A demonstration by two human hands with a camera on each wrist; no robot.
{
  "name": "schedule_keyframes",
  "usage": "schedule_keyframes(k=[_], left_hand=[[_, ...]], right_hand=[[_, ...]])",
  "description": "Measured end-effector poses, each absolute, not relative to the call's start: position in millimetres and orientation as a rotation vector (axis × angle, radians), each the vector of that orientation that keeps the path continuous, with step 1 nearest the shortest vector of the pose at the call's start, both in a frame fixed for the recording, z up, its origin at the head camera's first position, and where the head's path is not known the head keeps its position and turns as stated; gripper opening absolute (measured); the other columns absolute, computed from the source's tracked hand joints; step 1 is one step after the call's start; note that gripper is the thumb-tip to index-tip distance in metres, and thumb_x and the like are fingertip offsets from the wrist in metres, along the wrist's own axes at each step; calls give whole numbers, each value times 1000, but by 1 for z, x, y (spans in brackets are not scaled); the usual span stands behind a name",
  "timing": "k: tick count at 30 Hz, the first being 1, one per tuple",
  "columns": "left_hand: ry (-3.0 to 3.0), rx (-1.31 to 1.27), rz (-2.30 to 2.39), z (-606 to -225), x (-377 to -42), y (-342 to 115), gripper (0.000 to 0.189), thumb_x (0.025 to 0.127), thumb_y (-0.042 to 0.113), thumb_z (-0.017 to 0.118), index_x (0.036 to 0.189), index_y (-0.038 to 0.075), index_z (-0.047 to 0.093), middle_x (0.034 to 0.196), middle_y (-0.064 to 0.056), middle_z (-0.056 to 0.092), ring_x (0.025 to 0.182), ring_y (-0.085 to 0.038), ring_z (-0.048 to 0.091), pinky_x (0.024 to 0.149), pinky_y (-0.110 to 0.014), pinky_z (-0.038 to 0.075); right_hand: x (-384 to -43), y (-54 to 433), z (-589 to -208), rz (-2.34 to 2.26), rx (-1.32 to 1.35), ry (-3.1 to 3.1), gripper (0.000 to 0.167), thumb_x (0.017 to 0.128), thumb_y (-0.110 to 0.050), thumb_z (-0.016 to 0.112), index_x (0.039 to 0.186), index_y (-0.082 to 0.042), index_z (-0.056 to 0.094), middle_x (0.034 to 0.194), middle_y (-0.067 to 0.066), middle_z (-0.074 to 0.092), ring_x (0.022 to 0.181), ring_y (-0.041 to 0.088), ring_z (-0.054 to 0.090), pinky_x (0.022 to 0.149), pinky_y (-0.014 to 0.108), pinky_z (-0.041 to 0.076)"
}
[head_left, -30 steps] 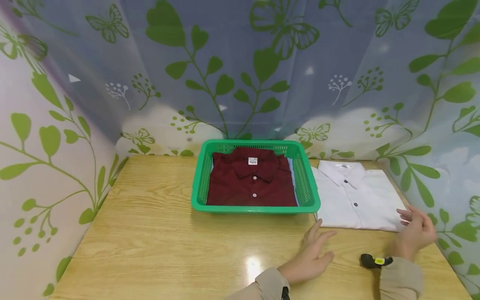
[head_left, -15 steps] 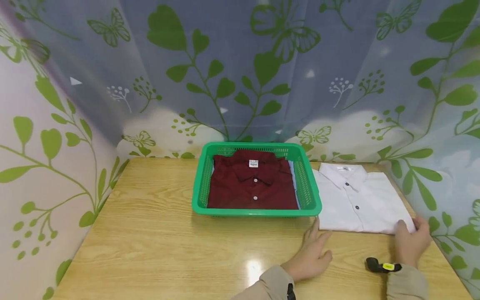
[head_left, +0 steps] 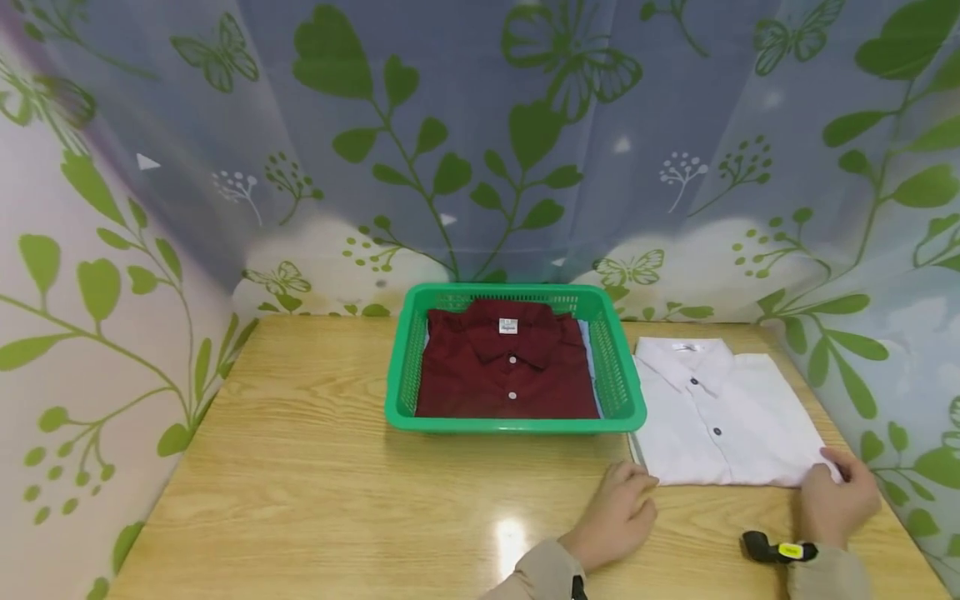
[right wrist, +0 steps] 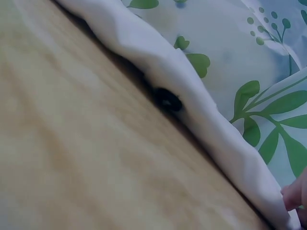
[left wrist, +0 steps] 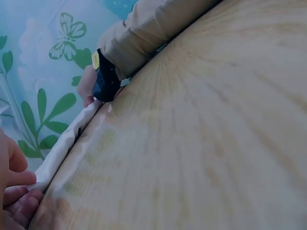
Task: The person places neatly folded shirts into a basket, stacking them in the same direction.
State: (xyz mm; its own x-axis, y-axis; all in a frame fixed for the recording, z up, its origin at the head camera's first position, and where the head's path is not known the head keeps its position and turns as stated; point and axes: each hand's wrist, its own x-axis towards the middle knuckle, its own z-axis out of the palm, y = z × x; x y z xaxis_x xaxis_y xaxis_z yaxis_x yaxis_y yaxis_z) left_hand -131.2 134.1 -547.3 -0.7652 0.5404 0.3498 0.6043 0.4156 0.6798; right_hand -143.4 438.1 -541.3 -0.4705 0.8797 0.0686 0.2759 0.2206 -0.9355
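Note:
A folded white shirt point(head_left: 738, 425) with dark buttons lies flat on the table, its collar toward the back wall. At its near left corner my left hand point(head_left: 613, 512) pinches the edge between thumb and fingers; the left wrist view shows the hand point(left wrist: 17, 184) on the white cloth's end. My right hand point(head_left: 838, 496) grips the near right corner, its thumb on top. In the right wrist view only a fingertip point(right wrist: 293, 195) shows on the fold, and a dark button point(right wrist: 168, 99) sits along the shirt's edge.
A green plastic basket point(head_left: 517, 425) stands left of the white shirt, close against it. Inside lies a folded dark red shirt point(head_left: 480, 383) over light blue cloth point(head_left: 587, 354). A patterned curtain point(head_left: 480, 167) stands behind the wooden table point(head_left: 300, 467).
Both hands have taken hold of the white shirt's near corners. The shirt has slid toward the person, a little away from the back edge. The basket has stayed in place.

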Motion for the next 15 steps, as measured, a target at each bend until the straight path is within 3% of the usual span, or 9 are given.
schedule_keyframes(k=[8, 12, 15], left_hand=[[-2546, -1158, -1226, -547, -123, 124, 25, 95, 11, 55, 115, 8, 71, 112, 3, 61, 108, -5, 52, 96, -13, 37], [-2476, -1260, -1202, -548, -120, 118, 21, 91, 10, 61, 109, 10, 72, 106, 4, 66, 102, -3, 54, 94, -8, 35], [-2449, -1311, -1217, -546, -118, 112, 18, 91, 11, 63, 107, 10, 73, 104, 5, 68, 101, -1, 55, 93, -6, 34]], right_hand=[[-118, 436, -538, 1198, -1050, -1909, 34, 85, 0, 46, 101, -13, 73, 81, -23, 50, 80, -6, 44, 77, 15, 32], [-102, 441, -534, 1200, -1082, -2026, 31, 83, 1, 48, 95, -17, 71, 76, -27, 48, 77, -6, 43, 73, 15, 33], [-90, 442, -528, 1196, -1111, -2143, 25, 82, 0, 51, 93, -13, 69, 71, -28, 46, 73, -4, 43, 66, 14, 34]])
